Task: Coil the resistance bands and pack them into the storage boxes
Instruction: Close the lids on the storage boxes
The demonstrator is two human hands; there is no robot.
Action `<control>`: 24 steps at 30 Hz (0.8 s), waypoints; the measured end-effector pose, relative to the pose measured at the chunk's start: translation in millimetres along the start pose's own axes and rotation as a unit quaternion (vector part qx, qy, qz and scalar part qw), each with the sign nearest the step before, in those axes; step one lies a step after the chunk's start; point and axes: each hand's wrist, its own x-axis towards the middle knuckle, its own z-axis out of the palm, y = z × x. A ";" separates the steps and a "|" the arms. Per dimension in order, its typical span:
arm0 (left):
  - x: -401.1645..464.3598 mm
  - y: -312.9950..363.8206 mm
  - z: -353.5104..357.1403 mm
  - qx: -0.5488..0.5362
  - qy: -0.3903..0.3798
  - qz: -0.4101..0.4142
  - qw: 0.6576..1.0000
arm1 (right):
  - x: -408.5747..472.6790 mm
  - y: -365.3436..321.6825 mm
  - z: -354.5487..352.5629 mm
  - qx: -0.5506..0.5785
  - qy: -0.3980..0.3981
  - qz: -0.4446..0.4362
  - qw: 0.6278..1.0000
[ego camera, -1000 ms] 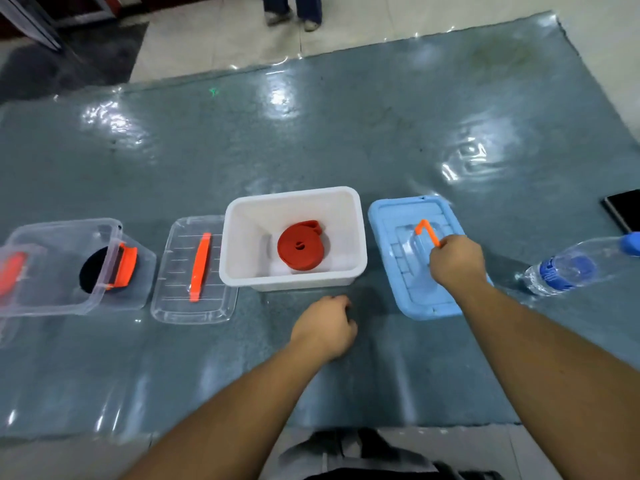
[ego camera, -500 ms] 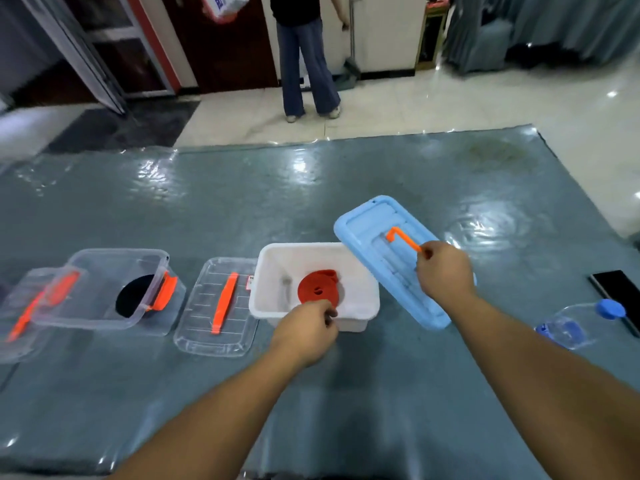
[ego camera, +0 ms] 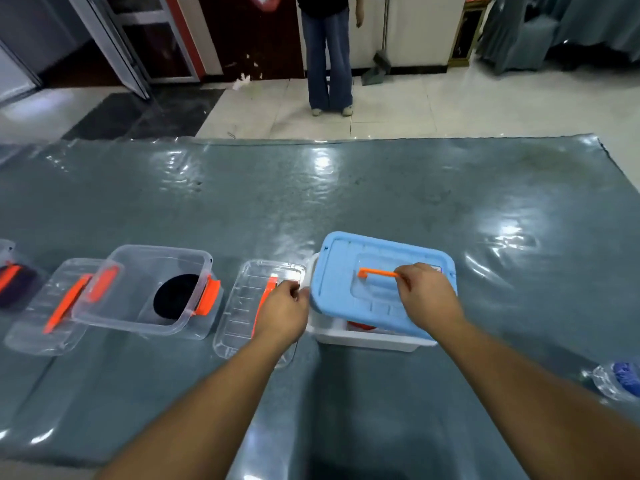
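The right hand (ego camera: 427, 295) pinches the orange handle (ego camera: 377, 273) of the blue lid (ego camera: 346, 271), which sits tilted over the white box (ego camera: 363, 339). A bit of the red band (ego camera: 360, 326) peeks out under it. The left hand (ego camera: 282, 315) grips the box's left rim. Further left, a clear box (ego camera: 138, 271) holds a black band (ego camera: 176, 295), coiled flat.

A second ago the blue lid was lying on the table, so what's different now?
The right hand, holding the orange handle, lifted the blue lid and carried it left over the white box; it sits tilted, not closed, the red band peeking out. The left hand moved up to the box's left edge. The clear box with the black band and the clear lid stayed put.
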 end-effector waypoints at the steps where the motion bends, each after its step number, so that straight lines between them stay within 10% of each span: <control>1: 3.2 -1.7 1.1 0.001 -0.012 -0.003 1.000 | -0.1 -0.5 4.2 -0.002 -0.006 -0.004 1.000; 13: 25.3 -11.1 16.8 0.005 -0.048 -0.003 0.999 | 0.5 2.8 27.9 0.039 0.003 0.005 0.999; 24: 22.6 -13.4 19.1 0.028 -0.049 -0.006 0.998 | -25.6 29.0 15.4 0.118 0.079 0.241 0.960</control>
